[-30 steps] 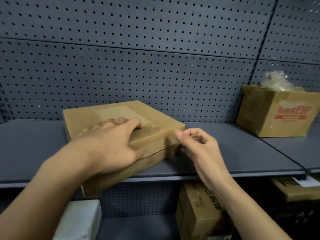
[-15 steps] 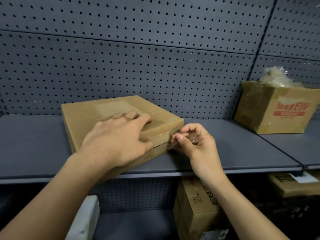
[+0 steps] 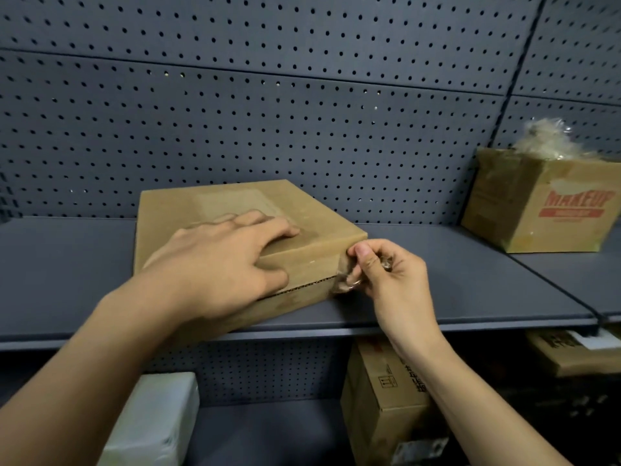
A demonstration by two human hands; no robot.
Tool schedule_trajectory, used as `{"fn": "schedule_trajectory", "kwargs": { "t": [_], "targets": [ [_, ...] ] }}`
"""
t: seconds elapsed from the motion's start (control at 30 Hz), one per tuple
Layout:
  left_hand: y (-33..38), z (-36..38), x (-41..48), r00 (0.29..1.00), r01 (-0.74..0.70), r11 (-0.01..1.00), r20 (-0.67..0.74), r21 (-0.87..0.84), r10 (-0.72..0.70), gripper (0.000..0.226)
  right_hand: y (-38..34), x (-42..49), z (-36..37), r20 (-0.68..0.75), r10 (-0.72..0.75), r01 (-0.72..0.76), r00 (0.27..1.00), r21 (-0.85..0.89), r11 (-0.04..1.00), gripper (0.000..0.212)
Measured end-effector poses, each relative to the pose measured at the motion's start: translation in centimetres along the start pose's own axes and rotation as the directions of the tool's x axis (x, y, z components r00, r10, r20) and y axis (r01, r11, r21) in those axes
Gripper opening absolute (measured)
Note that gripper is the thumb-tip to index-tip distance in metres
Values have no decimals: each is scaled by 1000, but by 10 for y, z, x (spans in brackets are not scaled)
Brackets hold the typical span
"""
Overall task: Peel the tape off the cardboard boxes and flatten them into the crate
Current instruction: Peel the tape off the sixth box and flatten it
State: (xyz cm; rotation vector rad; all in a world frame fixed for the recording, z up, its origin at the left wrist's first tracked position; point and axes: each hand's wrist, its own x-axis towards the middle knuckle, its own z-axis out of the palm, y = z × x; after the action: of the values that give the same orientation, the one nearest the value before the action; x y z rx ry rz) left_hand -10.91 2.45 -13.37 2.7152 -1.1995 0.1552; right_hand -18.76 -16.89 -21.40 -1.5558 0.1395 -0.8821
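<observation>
While hands steady it, flat cardboard box (image 3: 312, 260) shows crumpled corner tape (image 3: 343, 280).

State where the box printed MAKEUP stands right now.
In the head view the MAKEUP box stands at the far right on the grey shelf, by the pegboard, well right of the flat box whose tape the right hand pinches.

Dim, soft, wide-angle edge bending
</observation>
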Motion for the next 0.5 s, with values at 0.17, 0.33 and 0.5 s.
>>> {"fn": "schedule_trajectory", "kwargs": {
  "t": [0.17, 0.33, 0.5],
  "targets": [
    [-9, -1, -5, 1000, -9, 1000, 24, -16, 10, 53, -7, 9, -22, -121, 16, -36, 992, -161, 986, 27],
    [-11, -3, -4, 1000, -15, 998, 21, -53, 16, 53, -13, 13, -22, -68, 186, -188, 980, -24, 982, 56],
    [-19, -5, -6, 998, -14, 995, 57, -94, 20, 52, -3, 9, -25, -104, 93, -101, 990, -68, 993, 37]
  ]
}}
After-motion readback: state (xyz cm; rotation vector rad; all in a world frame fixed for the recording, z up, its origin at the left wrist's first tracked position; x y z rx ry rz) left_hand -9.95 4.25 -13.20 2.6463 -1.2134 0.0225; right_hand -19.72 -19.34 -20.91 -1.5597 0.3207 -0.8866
